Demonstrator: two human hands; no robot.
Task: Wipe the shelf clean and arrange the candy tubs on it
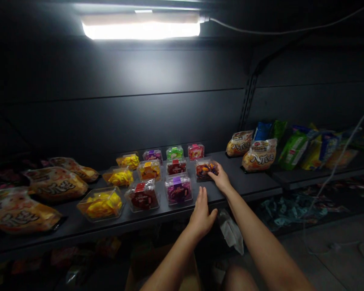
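Note:
My right hand [220, 178] has its fingers on the right side of a clear box [202, 169] of red, orange and purple pieces, on the dark shelf. My left hand [202, 214] is at the shelf's front edge, fingers stretched and thumb apart, holding nothing. Beside it on the left stands a clear box with a purple label [178, 189]. A dark red box [143, 195] is further left. Behind are a second dark red box [176, 166], a yellow-orange box [149, 169], a green box [174, 153] and a pink box [196, 151].
Open trays of yellow packets [104, 204] and large snack bags [54, 184] line the left. More snack bags [260, 155] stand right. A lit lamp [142, 29] hangs above; a white cord [339, 159] crosses the right. Below are a cardboard box [186, 279] and a plastic bag [231, 233].

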